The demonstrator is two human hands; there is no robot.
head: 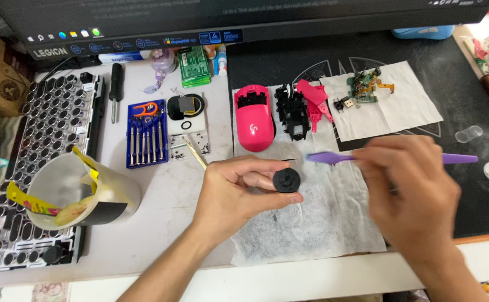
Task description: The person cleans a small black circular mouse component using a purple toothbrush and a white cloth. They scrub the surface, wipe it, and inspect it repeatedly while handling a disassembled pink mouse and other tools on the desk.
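Blurred right hand (412,193) hides the purple tool's (328,158) middle; left hand (239,187) pinches a black wheel (287,180).

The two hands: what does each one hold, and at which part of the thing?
The left hand pinches a small black wheel by its rim. The right hand grips a purple tool around its middle.
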